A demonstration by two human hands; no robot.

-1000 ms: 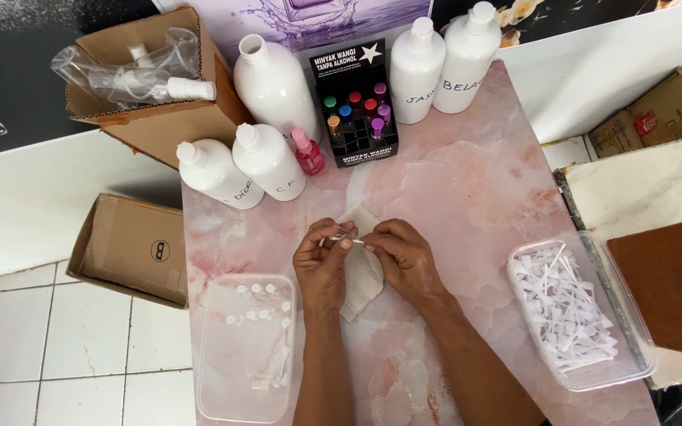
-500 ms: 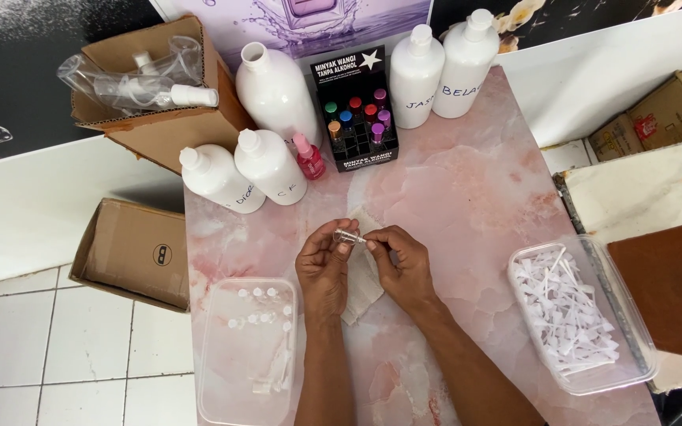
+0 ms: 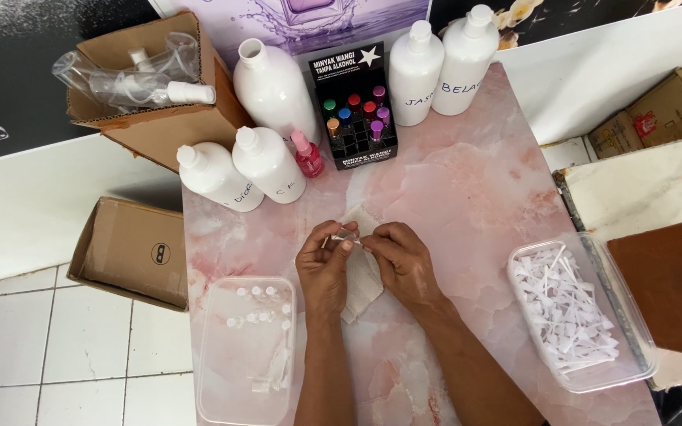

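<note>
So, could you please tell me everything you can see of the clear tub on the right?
The tub is a rectangular container of clear, thin plastic with rounded corners and no lid on it. It sits flat at the right edge of the pink marble-look table, slightly angled. It is heaped with small white plastic pieces, too small to identify. Neither hand touches it; the right hand is well off to its side.

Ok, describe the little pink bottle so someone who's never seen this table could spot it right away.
Start at the pink marble table and look to its far edge, where the black display box of coloured vials stands. Just left of it is the pink bottle, much smaller than the white bottles beside it and the only pink one.
</note>
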